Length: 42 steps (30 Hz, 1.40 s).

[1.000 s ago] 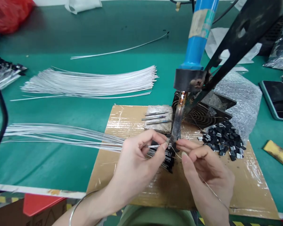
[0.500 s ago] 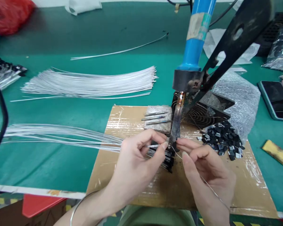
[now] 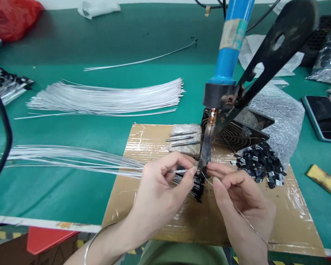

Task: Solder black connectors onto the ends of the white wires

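A blue-handled soldering iron (image 3: 228, 59) is fixed in a black metal stand (image 3: 278, 55), its tip pointing down between my hands. My left hand (image 3: 165, 191) is closed, pinching a thin white wire (image 3: 179, 171) close under the tip. Solder wire (image 3: 244, 217) runs through my closed right hand (image 3: 242, 202), with its end at the tip. The joint itself is too small to make out. Below my left fingers lie wires with black ends (image 3: 197, 189), partly hidden by that hand. Their white lengths (image 3: 71, 156) stretch out to the left.
Cardboard (image 3: 295, 221) covers the work spot. On it are a pale block (image 3: 185, 149) with metal rods and a pile of small black pieces (image 3: 260, 165). A bundle of white wires (image 3: 107, 97) lies behind. A phone (image 3: 324, 117) and yellow sponge (image 3: 324, 179) are at right.
Both hands, the wire and the solder keep the same position at the iron's tip. Only the whole view has shifted very slightly.
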Tool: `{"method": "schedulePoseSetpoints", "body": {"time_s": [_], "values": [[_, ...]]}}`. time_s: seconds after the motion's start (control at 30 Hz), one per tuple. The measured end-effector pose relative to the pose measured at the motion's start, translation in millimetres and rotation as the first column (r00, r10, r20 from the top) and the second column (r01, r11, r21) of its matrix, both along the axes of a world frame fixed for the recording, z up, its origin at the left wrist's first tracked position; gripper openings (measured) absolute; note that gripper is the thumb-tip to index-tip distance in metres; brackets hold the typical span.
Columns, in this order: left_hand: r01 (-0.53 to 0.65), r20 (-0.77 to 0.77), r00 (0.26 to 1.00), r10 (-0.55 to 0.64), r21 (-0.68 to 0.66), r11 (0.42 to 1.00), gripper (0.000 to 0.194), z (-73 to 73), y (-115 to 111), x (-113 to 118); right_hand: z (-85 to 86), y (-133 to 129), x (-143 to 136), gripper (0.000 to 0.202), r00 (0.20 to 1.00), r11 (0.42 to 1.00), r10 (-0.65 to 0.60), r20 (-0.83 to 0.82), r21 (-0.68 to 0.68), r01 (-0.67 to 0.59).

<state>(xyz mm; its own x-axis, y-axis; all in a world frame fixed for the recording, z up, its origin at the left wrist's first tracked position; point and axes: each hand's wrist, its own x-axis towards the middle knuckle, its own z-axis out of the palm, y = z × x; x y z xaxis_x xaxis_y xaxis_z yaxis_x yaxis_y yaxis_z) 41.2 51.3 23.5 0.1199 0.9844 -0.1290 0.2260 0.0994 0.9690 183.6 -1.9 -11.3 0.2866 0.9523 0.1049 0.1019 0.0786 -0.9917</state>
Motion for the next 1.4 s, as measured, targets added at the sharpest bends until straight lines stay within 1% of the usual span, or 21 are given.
{"method": "schedulePoseSetpoints", "body": {"time_s": [0.33,0.63,0.87,1.1,1.4], "values": [[0.004,-0.064,0.998,-0.004,0.006,1.000,0.011,-2.5,-0.2,-1.2,-2.6,0.6,0.0,0.019,1.000,1.000,-0.009,-0.010,0.004,0.009],[0.007,-0.022,1.000,-0.007,0.006,1.000,0.013,-0.1,-0.1,-0.1,0.3,-2.6,-2.2,0.018,0.999,0.999,-0.034,-0.025,0.004,0.034],[0.002,-0.040,0.999,-0.002,0.008,1.000,0.012,0.6,-0.5,-0.8,-1.5,-2.0,-2.4,0.018,0.999,1.000,-0.021,-0.024,0.006,0.021],[0.003,-0.065,0.998,-0.002,0.017,1.000,0.012,-0.5,-0.2,-0.8,-1.2,-2.2,-2.1,0.017,0.999,0.999,-0.040,0.010,-0.001,0.040],[0.009,-0.055,0.998,-0.008,0.019,1.000,0.013,-1.4,-1.8,-0.8,-0.1,-3.0,-3.9,0.017,0.999,0.999,-0.047,-0.003,-0.003,0.047]]}}
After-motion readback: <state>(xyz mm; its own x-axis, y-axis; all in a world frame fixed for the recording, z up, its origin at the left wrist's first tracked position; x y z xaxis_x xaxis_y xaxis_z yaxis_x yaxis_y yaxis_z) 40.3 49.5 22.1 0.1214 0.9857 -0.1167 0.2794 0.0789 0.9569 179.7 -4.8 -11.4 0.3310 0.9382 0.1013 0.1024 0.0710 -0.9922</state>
